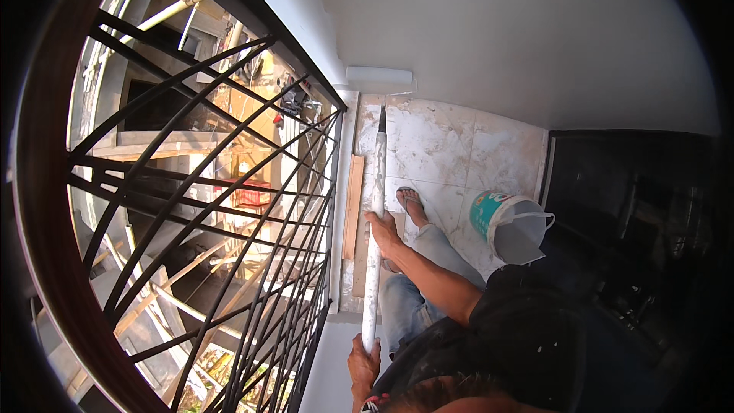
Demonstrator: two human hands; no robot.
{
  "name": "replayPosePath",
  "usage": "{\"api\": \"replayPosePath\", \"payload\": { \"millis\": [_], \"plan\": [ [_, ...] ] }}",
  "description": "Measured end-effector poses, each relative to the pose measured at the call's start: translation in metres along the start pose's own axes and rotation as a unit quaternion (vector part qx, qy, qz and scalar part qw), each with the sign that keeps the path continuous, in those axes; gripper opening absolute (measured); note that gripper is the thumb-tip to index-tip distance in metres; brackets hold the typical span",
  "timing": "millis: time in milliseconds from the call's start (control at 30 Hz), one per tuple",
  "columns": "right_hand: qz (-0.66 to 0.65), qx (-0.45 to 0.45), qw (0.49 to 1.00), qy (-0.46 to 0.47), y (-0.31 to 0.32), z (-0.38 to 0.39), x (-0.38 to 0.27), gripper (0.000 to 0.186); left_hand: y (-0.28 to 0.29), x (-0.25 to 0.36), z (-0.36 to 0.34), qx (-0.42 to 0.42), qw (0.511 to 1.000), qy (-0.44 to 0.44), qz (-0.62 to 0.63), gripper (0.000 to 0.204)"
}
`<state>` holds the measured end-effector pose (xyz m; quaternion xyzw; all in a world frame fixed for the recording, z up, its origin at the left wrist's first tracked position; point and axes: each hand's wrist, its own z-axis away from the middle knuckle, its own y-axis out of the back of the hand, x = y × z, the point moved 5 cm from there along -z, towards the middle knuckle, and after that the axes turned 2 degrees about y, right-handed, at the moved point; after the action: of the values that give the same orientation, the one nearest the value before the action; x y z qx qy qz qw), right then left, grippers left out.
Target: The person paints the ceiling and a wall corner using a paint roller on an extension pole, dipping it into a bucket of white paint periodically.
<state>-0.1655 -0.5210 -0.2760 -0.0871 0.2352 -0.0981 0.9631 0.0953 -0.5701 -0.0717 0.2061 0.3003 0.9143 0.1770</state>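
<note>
Strong daylight at frame left; the background beyond the railing (126, 166) is partly blown out, its bars reading near-black. Wall (535, 46) at upper right: soft, grey, darkening rightward. Floor (443, 138): moderately bright. Dark panel (612, 214) at right and black shirt (527, 321) at lower right: underexposed, detail largely lost. Handrail (38, 183) bowed by fisheye distortion; corners vignetted black. Pole (373, 260) at centre: acceptably sharp.

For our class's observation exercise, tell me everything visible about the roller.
The roller is a white cylinder set crosswise beyond the dark, tapered tip of a long pole. The pole looks pale and mottled, as if paint-smeared. The right grip wraps its middle, the left grip its near end. The roller lies close to the grey wall; contact is unclear.
</note>
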Motion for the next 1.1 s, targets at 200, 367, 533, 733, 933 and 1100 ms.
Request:
{"api": "replayPosePath", "payload": {
  "millis": [200,367,533,733,933,1100],
  "plan": [
    [-0.003,-0.016,0.990,0.141,-0.001,0.097,0.004,0.025,-0.006,-0.066,0.060,0.017,0.998,-0.027,0.061,0.039],
    [-0.001,-0.057,0.976,0.209,-0.012,0.174,-0.015,0.025,0.002,-0.083,0.096,0.046,0.987,-0.085,0.131,0.036],
    [-0.002,-0.082,0.961,0.266,-0.019,0.241,-0.048,0.026,0.012,-0.077,0.112,0.061,0.975,-0.128,0.169,0.034],
    [0.007,-0.134,0.916,0.377,-0.028,0.315,-0.089,0.026,-0.012,-0.102,0.109,0.144,0.926,-0.272,0.221,0.039],
    [0.015,-0.126,0.897,0.423,0.014,0.362,-0.112,0.022,-0.020,-0.059,0.151,0.081,0.925,-0.258,0.267,0.036],
    [0.013,-0.104,0.900,0.422,0.051,0.366,-0.141,0.022,-0.049,-0.025,0.151,0.071,0.914,-0.281,0.283,0.035]
  ]
}}
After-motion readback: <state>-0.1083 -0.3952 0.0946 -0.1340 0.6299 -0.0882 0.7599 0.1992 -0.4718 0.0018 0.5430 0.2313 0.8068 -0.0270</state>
